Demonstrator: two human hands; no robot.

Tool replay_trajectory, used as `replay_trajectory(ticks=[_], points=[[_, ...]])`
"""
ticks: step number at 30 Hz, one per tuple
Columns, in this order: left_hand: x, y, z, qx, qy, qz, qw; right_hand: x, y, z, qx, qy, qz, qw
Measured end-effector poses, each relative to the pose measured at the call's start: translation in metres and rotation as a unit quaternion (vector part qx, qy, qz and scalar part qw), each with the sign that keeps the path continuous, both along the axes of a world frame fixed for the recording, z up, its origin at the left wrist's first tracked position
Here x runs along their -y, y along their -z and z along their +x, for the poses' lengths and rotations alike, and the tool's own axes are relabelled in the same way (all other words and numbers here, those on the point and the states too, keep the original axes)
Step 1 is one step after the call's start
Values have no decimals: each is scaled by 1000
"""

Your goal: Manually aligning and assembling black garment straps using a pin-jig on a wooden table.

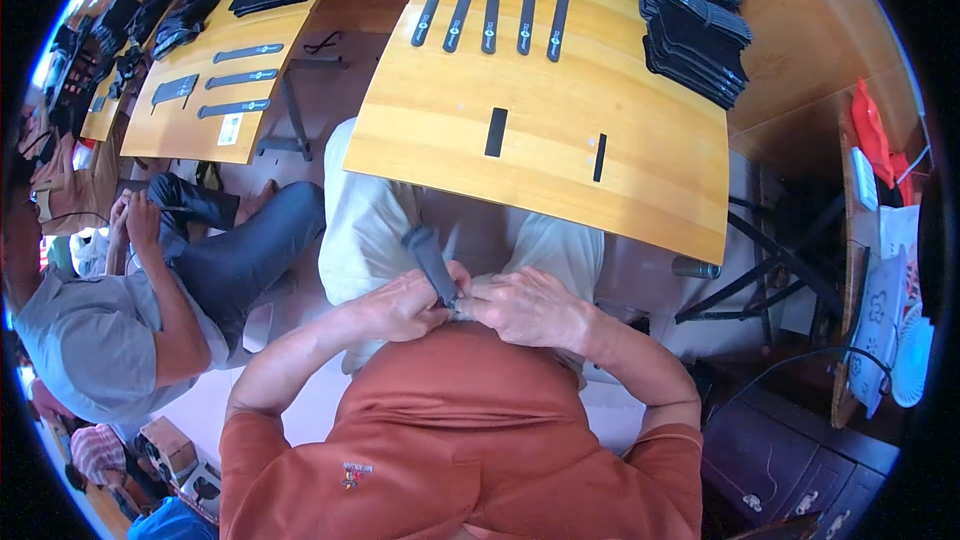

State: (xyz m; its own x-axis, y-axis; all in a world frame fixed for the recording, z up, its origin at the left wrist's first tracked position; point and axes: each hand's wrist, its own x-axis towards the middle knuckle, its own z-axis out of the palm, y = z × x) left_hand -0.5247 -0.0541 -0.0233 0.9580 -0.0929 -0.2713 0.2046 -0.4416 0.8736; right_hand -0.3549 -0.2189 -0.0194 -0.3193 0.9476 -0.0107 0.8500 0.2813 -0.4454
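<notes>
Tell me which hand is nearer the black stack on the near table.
Right. In the picture, the right hand lies below and left of the black stack; the left hand sits farther left.

A rust-red shirt (450,385) with short sleeves (262,450) fills the lower centre of the frame, creased across the belly. Left of its front placket (466,480) sits a small multicoloured emblem (353,478) with dark lettering; higher up show loose off-white trousers (362,230).

Dark grey strap (430,262); broad end pointing away, slanting left; lower end between left hand (408,304) and right hand (528,306).
</notes>
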Motion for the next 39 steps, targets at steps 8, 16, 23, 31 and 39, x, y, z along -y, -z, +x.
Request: replay_trajectory(ticks=[8,16,23,31,39], points=[[0,6,-2,-11,-145,-155,977,5,24,-1,-283,145,85,944],[2,16,-2,22,-150,-170,974,0,39,-11,-334,138,136,923],[-1,-1,-7,3,-129,-156,979,-7,32,-13,-419,140,93,892],[-10,-14,-10,22,-79,-92,992,-7,23,-15,-493,199,50,845],[-4,3,-19,35,-135,-181,973,-17,9,-28,-346,162,211,900]])
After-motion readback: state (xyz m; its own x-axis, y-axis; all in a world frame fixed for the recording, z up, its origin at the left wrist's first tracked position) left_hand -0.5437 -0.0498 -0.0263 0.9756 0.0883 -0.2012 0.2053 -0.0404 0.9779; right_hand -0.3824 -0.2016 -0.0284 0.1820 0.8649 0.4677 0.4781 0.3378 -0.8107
